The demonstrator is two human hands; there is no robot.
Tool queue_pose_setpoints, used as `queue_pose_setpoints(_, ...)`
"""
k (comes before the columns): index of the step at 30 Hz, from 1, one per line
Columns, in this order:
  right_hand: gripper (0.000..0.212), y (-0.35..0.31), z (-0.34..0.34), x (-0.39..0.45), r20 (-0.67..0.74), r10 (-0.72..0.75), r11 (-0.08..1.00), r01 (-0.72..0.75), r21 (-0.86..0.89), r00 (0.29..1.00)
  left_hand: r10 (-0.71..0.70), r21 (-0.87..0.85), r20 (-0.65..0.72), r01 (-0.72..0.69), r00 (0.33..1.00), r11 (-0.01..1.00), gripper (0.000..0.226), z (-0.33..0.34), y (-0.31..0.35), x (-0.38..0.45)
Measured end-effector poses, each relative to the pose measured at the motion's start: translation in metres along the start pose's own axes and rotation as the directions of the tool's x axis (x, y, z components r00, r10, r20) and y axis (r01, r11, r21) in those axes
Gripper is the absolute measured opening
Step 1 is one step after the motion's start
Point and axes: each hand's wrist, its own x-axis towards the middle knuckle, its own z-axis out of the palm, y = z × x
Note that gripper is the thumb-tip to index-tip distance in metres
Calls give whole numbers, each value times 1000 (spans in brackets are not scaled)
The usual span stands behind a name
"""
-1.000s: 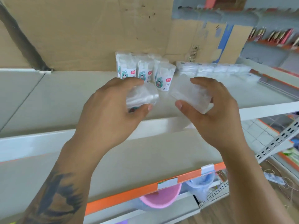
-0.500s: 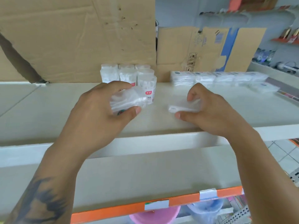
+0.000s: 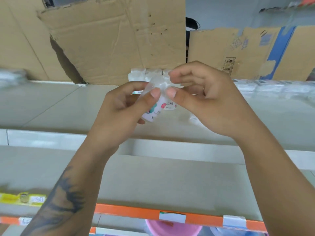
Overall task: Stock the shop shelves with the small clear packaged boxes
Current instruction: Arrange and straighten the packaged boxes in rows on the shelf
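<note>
Label print on the clear packaged box [image 3: 156,106] is too blurred to read, both hands hide much of it, and the left-edge goods [image 3: 12,77] smear indistinctly.

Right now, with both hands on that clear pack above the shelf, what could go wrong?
1. Both hands pinch the clear pack only at its top end, in mid-air over the shelf; the smooth wrap may slip and the pack drop.
2. The standing packs sit right behind it; setting it down carelessly could topple them.
3. The picture is blurred, so how firm the grip is cannot be told.
</note>
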Motion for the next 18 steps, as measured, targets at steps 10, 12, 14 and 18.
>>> queue_pose_setpoints(10,17,-14,20,23,10,-116,982,113,153,993,7,-230,145,26,989,973,38,-16,1,-3)
queue_pose_setpoints(12,20,-18,19,29,87,-122,989,113,97,989,30,-196,163,2,986,981,36,-23,1,-3)
queue_pose_setpoints(14,25,-22,17,36,208,-93,996,94,8,974,44,-131,165,-22,985,991,36,-27,-1,-3)
queue_pose_setpoints(18,32,-25,18,57,327,-70,979,128,-157,942,20,115,158,-38,987,993,44,-35,-8,-6)
